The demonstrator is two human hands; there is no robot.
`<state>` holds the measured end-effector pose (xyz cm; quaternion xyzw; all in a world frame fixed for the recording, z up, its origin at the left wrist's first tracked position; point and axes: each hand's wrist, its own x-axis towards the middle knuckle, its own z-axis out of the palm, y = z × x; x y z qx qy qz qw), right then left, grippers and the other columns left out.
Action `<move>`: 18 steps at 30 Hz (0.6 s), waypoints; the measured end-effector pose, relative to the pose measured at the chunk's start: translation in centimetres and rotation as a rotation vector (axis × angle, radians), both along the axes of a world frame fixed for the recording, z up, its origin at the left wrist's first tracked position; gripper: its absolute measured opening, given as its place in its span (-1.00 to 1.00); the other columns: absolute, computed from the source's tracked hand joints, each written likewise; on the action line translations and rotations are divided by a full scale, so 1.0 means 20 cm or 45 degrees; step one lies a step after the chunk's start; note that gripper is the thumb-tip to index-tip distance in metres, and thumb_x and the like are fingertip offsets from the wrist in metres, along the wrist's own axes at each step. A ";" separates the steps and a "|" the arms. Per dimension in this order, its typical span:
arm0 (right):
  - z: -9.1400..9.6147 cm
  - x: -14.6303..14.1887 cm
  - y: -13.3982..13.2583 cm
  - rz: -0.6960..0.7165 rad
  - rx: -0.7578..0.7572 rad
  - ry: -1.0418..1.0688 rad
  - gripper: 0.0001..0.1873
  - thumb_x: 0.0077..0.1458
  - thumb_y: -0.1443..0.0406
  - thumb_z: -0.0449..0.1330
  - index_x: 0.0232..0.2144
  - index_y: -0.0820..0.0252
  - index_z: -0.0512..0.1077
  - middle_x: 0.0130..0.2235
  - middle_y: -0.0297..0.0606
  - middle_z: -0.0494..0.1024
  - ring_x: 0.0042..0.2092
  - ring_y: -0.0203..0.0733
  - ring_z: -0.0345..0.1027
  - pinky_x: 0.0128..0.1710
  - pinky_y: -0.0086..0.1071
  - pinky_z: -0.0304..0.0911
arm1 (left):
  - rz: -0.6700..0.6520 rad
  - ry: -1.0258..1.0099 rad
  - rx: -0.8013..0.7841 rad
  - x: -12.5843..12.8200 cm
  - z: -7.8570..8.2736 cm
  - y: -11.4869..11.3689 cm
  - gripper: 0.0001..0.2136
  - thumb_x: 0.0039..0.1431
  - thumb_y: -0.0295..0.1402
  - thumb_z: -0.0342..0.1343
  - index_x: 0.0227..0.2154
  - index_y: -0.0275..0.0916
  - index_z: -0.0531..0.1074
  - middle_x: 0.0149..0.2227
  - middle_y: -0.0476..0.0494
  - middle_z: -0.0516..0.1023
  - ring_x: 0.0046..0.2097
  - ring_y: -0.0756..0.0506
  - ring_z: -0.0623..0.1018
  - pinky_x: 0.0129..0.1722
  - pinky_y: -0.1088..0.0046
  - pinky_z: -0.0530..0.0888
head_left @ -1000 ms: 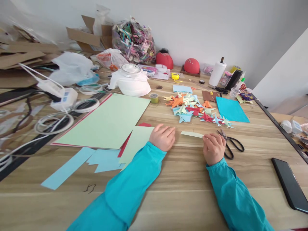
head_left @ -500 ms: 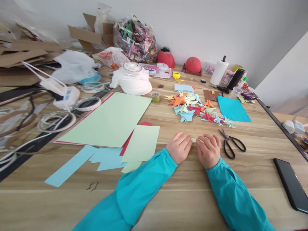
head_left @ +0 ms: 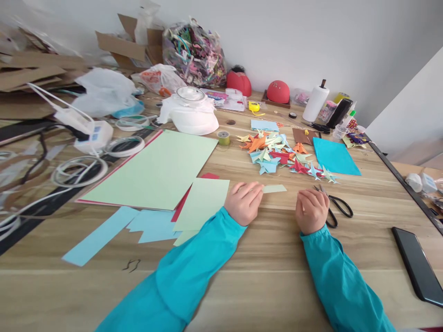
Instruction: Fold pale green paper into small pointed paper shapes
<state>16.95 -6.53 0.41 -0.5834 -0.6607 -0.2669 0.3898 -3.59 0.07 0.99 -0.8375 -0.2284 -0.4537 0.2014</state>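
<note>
My left hand (head_left: 244,202) rests on the wooden table (head_left: 263,272), its fingers pinched on the left end of a short pale green paper strip (head_left: 275,188) that lies flat. My right hand (head_left: 311,210) is apart from the strip, to its right, with fingers curled downward. It lies over the blades of black scissors (head_left: 337,208). The scissor tips show above the knuckles and both handle loops are free of fingers. Whether the curled fingers grip anything is hidden. Both arms wear teal sleeves.
A pile of folded paper figures (head_left: 277,157) and a teal sheet (head_left: 334,157) lie beyond the hands. Green sheets (head_left: 155,170) and blue offcuts (head_left: 104,233) lie at the left, and a black phone (head_left: 417,267) at the right. Tape rolls, bags and boxes crowd the far left.
Half a second ago both hands were together on the strip. Now my right hand has let go and moved right onto the scissors, while my left hand has shifted left with the strip.
</note>
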 end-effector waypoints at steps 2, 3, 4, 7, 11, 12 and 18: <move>-0.01 0.01 0.01 -0.030 0.009 0.087 -0.88 0.00 0.43 0.14 -0.43 0.14 0.44 -0.34 -0.28 0.56 -0.21 -0.12 0.37 -0.09 -0.15 0.14 | 0.001 -0.053 -0.065 -0.02 0.01 0.01 -0.84 0.04 -0.59 0.01 -0.37 -0.28 0.45 -0.26 -0.15 0.59 -0.21 -0.15 0.54 -0.32 0.30 0.38; -0.01 0.01 0.01 -0.013 -0.009 0.134 -0.89 0.01 0.42 0.14 -0.42 0.15 0.44 -0.33 -0.26 0.56 -0.21 -0.12 0.37 -0.11 -0.16 0.16 | -0.011 -0.104 -0.131 -0.02 0.01 0.00 -0.84 0.05 -0.58 0.01 -0.37 -0.28 0.45 -0.26 -0.16 0.59 -0.22 -0.14 0.54 -0.32 0.31 0.39; -0.01 0.00 0.00 0.026 -0.040 0.187 -0.90 0.02 0.40 0.13 -0.39 0.16 0.44 -0.32 -0.23 0.55 -0.20 -0.11 0.37 -0.13 -0.17 0.19 | -0.033 -0.176 -0.223 -0.01 0.00 0.00 -0.85 0.06 -0.56 0.02 -0.36 -0.28 0.46 -0.27 -0.16 0.59 -0.23 -0.13 0.54 -0.32 0.32 0.41; -0.01 -0.04 0.00 0.209 -0.221 0.418 -0.82 0.05 0.31 0.13 -0.24 0.19 0.40 -0.25 -0.15 0.53 -0.16 -0.09 0.37 -0.15 -0.19 0.27 | -0.126 -0.500 -0.646 0.02 -0.01 -0.04 -0.86 0.11 -0.46 0.01 -0.36 -0.27 0.48 -0.28 -0.17 0.59 -0.26 -0.09 0.54 -0.32 0.40 0.47; -0.03 -0.11 -0.01 0.480 -0.554 0.946 -0.71 0.05 0.20 0.14 -0.17 0.18 0.37 -0.22 -0.15 0.54 -0.21 -0.12 0.43 -0.25 -0.25 0.36 | -0.176 -0.834 -1.293 0.09 -0.05 -0.07 -0.80 0.08 -0.28 0.06 -0.39 -0.30 0.51 -0.38 -0.15 0.60 -0.39 -0.08 0.56 -0.44 0.46 0.50; -0.03 -0.12 -0.01 0.542 -0.609 1.084 -0.72 0.05 0.18 0.13 -0.19 0.18 0.38 -0.24 -0.17 0.55 -0.24 -0.13 0.44 -0.29 -0.27 0.37 | -0.196 -0.871 -1.407 0.10 -0.06 -0.07 -0.78 0.05 -0.25 0.08 -0.39 -0.30 0.51 -0.39 -0.15 0.60 -0.39 -0.09 0.56 -0.44 0.45 0.50; 0.00 -0.15 0.00 0.530 -0.631 1.495 -0.75 -0.03 0.13 0.18 -0.46 0.22 0.44 -0.48 -0.29 0.54 -0.43 -0.22 0.40 -0.41 -0.37 0.33 | -0.230 -0.841 -1.810 0.13 -0.04 -0.10 -0.75 -0.03 -0.22 0.13 -0.41 -0.32 0.53 -0.40 -0.16 0.60 -0.36 -0.13 0.56 -0.40 0.43 0.50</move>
